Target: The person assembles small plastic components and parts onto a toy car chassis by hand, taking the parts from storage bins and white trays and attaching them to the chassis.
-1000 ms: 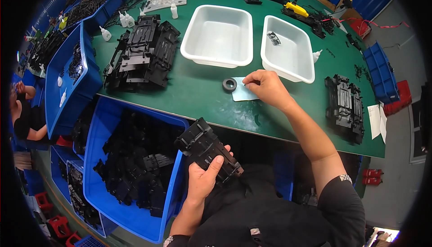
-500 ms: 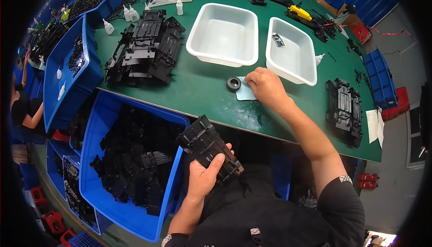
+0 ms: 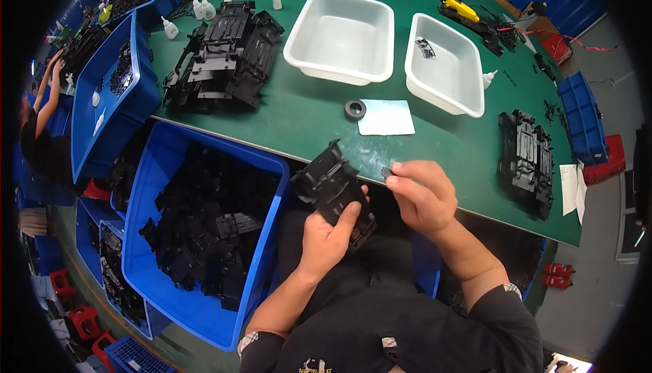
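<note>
My left hand (image 3: pixel 324 244) is closed round a black moulded plastic part (image 3: pixel 333 186), shaped like a toy-car chassis, tilted above my lap at the table's near edge. To its right, my right hand (image 3: pixel 426 196) pinches a small dark piece (image 3: pixel 386 172) between thumb and fingertips; its exact kind is too small to make out. The two hands are apart. Beyond them on the green table lie a black ring like a tape roll (image 3: pixel 348 116) and a pale blue sheet (image 3: pixel 387 119).
Two white tubs (image 3: pixel 339 74) (image 3: pixel 445 98) stand farther back; the right one holds small black parts. Stacked black parts (image 3: pixel 227 60) lie at left, more (image 3: pixel 526 155) at right. A large blue bin (image 3: pixel 251 298) full of black parts sits below left. Another person works far left.
My right hand has come from the pale sheet toward me, now with a small dark piece in its fingertips. My left hand has moved slightly up and right with the chassis part.
</note>
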Demonstrator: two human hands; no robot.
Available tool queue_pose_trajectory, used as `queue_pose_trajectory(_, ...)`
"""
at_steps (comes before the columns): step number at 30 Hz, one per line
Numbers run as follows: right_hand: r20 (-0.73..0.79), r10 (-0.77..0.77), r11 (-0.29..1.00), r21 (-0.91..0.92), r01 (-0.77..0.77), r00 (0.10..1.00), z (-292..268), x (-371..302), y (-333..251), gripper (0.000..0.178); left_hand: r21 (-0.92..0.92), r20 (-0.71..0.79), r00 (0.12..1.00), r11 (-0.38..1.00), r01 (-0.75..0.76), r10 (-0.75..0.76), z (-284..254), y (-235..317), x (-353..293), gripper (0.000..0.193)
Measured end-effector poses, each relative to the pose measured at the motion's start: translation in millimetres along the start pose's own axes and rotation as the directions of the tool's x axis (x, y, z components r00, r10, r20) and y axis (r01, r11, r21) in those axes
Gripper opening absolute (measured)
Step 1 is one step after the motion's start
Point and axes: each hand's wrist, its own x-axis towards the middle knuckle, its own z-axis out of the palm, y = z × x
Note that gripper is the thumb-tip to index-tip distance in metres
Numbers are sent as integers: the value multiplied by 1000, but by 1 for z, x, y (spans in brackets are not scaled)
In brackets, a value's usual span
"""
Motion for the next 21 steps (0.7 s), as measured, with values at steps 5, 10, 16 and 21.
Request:
queue_pose_trajectory(5,57,49,995,85,-54,997,0,-9,-19,32,218,15,991,967,-133,133,8,-3,-1,22)
queue_pose_trajectory(10,34,14,991,129,-19,999,9,-11,-23,30,264,38,993,957,-120,114,10,-1,-5,18)
queue_pose_trajectory(16,72,24,982,184,-37,997,15,-9,-34,31,316,45,976,924,-216,212,9,0,-5,17)
queue_pose_trajectory(21,113,59,971,226,-84,992,18,-3,-40,29,378,48,953,878,-293,298,8,-9,-1,17)
